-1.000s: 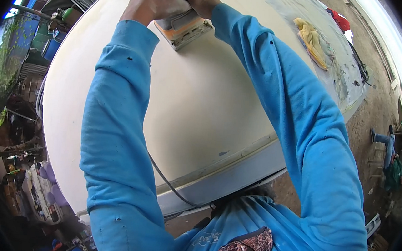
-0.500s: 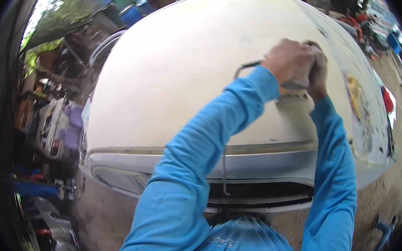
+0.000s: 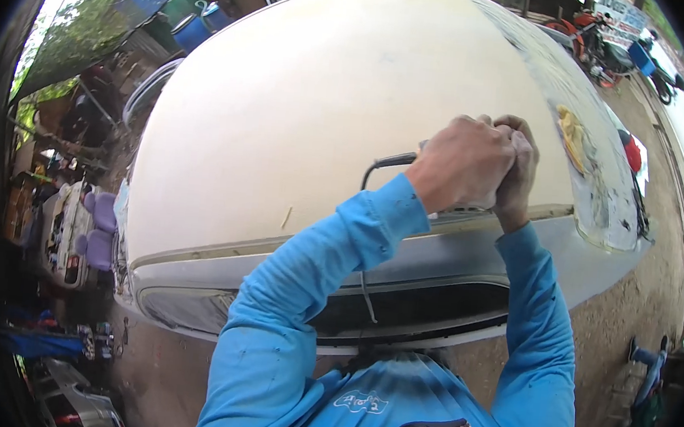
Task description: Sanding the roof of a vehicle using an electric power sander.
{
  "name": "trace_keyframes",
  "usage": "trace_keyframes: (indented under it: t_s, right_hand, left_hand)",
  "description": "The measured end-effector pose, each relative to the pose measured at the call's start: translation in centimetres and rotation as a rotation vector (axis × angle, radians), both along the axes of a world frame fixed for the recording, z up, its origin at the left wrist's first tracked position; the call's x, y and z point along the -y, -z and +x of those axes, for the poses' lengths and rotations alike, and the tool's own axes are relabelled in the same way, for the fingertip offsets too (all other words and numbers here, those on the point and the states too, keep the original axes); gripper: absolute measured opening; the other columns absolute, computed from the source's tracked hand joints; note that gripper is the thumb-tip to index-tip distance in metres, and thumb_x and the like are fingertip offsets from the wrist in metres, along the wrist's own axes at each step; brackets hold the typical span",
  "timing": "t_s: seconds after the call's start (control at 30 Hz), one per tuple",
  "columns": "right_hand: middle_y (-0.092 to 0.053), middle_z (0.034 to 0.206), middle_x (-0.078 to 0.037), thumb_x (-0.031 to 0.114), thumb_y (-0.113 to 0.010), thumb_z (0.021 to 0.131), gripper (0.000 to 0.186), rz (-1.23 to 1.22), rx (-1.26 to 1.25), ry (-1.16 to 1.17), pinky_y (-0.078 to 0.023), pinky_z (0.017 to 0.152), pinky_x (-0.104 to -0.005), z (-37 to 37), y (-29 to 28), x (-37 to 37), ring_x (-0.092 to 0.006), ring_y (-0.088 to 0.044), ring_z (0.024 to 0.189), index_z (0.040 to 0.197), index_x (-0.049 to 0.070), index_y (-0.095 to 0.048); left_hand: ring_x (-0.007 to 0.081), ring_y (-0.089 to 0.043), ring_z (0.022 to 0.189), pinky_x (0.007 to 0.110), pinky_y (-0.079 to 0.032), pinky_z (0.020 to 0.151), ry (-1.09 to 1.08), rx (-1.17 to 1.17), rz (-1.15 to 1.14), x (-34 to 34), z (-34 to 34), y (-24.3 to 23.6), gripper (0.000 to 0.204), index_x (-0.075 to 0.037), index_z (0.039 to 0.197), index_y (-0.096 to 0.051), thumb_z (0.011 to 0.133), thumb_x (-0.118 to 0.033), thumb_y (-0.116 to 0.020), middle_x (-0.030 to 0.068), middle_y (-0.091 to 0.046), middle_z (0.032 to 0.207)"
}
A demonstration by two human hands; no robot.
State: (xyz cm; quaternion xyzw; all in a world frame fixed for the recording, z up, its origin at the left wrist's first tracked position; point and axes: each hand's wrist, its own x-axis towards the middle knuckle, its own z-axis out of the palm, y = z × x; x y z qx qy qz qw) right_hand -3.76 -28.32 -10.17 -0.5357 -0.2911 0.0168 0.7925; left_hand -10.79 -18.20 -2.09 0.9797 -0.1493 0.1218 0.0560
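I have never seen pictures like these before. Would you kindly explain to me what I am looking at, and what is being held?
There is no machine arm here: you see a person in blue sleeves at work. The camera sits on the person's head and looks down; its very wide lens bends straight edges. The left hand and right hand are close together over a hand tool, which they mostly hide. A dark cable or hose shows beside the left hand. Underneath is a pale, curved car roof. Toward the right, a yellow cloth-like item lies on a wrinkled sheet.
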Motion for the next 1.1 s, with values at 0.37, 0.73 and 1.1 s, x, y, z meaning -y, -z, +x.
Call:
trace_keyframes:
  t_s: [0.37,0.73,1.1]
  right_hand:
    - [-0.065,0.090,-0.009,0.023,-0.037,0.101,0.037,0.054,-0.042,-0.109,-0.050,0.080,-0.0292,5.3,-0.5,-7.8,-0.0138,-0.059,0.084,0.100,-0.004,-0.062]
    - [-0.068,0.096,-0.009,0.022,-0.036,0.102,0.039,0.065,0.028,-0.171,-0.049,0.085,-0.0300,13.3,-0.3,-17.3,-0.0174,-0.062,0.088,0.103,-0.003,-0.066]
    - [-0.061,0.086,-0.022,0.024,-0.035,0.106,0.036,0.073,0.451,0.035,-0.048,0.078,-0.0425,20.7,0.5,-26.7,-0.0326,-0.059,0.081,0.092,-0.002,-0.056]
  left_hand:
    - [0.0327,-0.070,0.081,0.042,-0.059,0.071,-0.183,-0.042,0.075,-5.9,3.9,-1.4,0.020,-0.001,0.069,-0.070,0.055,-0.014,-0.066,0.0157,-0.072,0.077]
    - [0.0355,-0.070,0.077,0.042,-0.057,0.072,-0.369,-0.121,0.110,-14.2,10.7,-1.8,0.025,-0.003,0.081,-0.072,0.061,-0.016,-0.067,0.0163,-0.074,0.086]
    - [0.0396,-0.073,0.089,0.046,-0.058,0.082,-0.432,-0.063,0.199,-21.7,16.6,-2.3,0.039,-0.001,0.091,-0.076,0.059,-0.024,-0.074,0.0248,-0.073,0.095]
